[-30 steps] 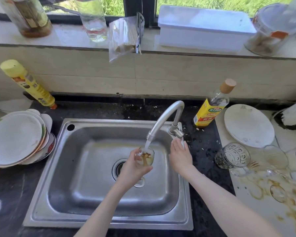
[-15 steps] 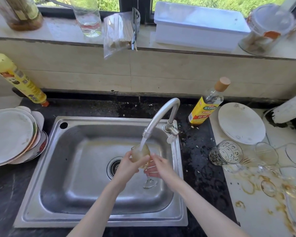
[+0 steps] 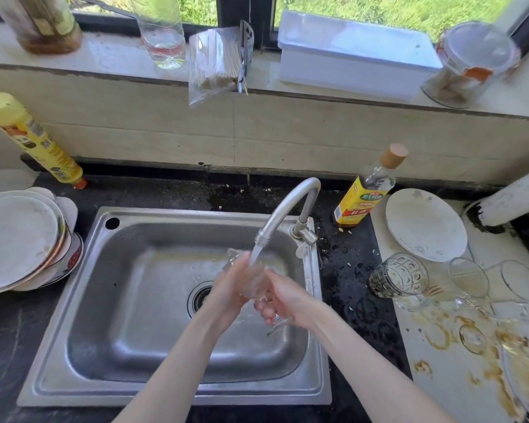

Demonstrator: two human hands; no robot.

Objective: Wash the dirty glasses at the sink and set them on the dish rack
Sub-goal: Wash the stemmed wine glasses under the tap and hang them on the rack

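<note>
A clear stemmed glass [image 3: 252, 280] is tilted under the running faucet [image 3: 283, 213] over the steel sink [image 3: 153, 300]. My left hand [image 3: 228, 286] grips its bowl from the left. My right hand [image 3: 283, 296] holds the stem end, with the foot [image 3: 277, 326] poking out below the fingers. Water falls on the glass between both hands. On the stained white board at the right lie a patterned tumbler [image 3: 397, 274] and other dirty glasses [image 3: 469, 277] on their sides.
Stacked plates [image 3: 19, 242] sit left of the sink, a yellow bottle [image 3: 32, 140] behind them. An oil bottle [image 3: 365, 193] and a white plate [image 3: 425, 224] stand right of the faucet. Jars, a bag and a white box [image 3: 355, 51] line the windowsill.
My right hand left the faucet handle and joined my left hand on the glass. The brown residue seen in the glass earlier is gone and the glass is now tilted under the stream.
</note>
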